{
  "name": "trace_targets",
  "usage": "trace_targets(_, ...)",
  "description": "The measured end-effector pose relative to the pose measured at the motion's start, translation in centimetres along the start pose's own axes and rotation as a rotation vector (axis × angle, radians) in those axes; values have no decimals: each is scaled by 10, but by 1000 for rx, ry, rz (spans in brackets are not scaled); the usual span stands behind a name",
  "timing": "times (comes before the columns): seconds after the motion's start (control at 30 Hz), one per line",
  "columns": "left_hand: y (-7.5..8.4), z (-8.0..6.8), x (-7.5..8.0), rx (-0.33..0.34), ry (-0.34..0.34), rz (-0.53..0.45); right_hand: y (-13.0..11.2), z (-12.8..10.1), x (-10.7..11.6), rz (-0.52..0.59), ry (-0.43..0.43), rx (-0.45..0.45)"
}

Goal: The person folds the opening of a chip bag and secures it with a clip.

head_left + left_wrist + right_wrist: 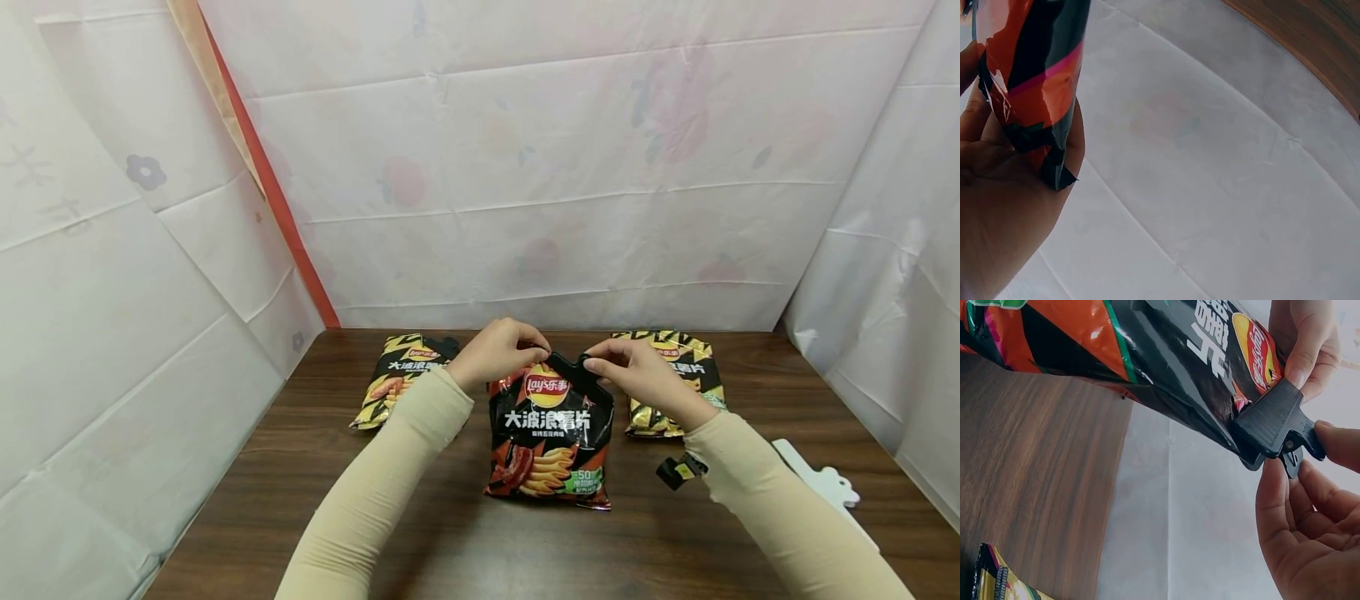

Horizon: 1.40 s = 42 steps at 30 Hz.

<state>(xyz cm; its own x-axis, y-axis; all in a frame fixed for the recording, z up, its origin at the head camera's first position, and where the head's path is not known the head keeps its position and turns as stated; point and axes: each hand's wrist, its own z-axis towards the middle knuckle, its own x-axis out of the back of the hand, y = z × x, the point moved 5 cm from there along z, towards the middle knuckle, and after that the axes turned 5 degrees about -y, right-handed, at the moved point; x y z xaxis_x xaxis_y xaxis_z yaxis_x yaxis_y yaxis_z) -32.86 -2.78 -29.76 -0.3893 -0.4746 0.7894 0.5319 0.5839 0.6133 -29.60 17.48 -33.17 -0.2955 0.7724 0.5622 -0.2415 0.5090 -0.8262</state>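
Note:
A black and red chip bag (547, 433) stands upright in the middle of the table. My left hand (497, 354) pinches its top edge at the left, thumb in front and fingers behind. A black bag clip (1269, 422) sits across the bag's top right corner. My right hand (645, 375) pinches the clip's handles between thumb and fingers. In the right wrist view, the left thumb lies right beside the clip's jaw. In the left wrist view, the bag's side edge (1054, 94) hides part of the left hand's fingers.
Behind my left arm lies a yellow and black chip bag (390, 375) with a black clip (442, 346) at its top. Another yellow bag (708, 375) lies behind my right hand. A white flat object (817, 483) with a scalloped end is at the right. Patterned sheets (562, 167) enclose the table (480, 558).

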Motion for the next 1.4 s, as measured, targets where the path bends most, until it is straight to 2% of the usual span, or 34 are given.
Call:
trace_targets(0.2, -6, -5, 4, -1, 55, -25, 1, 0, -2, 52, 1, -9)
trace_targets(0.43, -25, -17, 11, 27, 177, -87, 6, 0, -3, 92, 9, -42)
trace_targets(0.67, -43, -32, 13, 106, 284, -264, 12, 2, -2, 108, 34, -61)
trace_targets(0.77, -51, -38, 11, 115, 329, -323, 13, 2, -2, 105, 38, -69)
trace_targets(0.93, -63, -47, 0, 162, 381, -448, 16, 3, -3, 108, 45, -92)
trace_targets(1.13, -72, -56, -22, 229, 391, -578, 17, 2, -6, 122, 48, -117)
trace_targets(1.4, -80, -63, -51, 232, 374, -658, 19, 2, -8, 187, 52, -121)
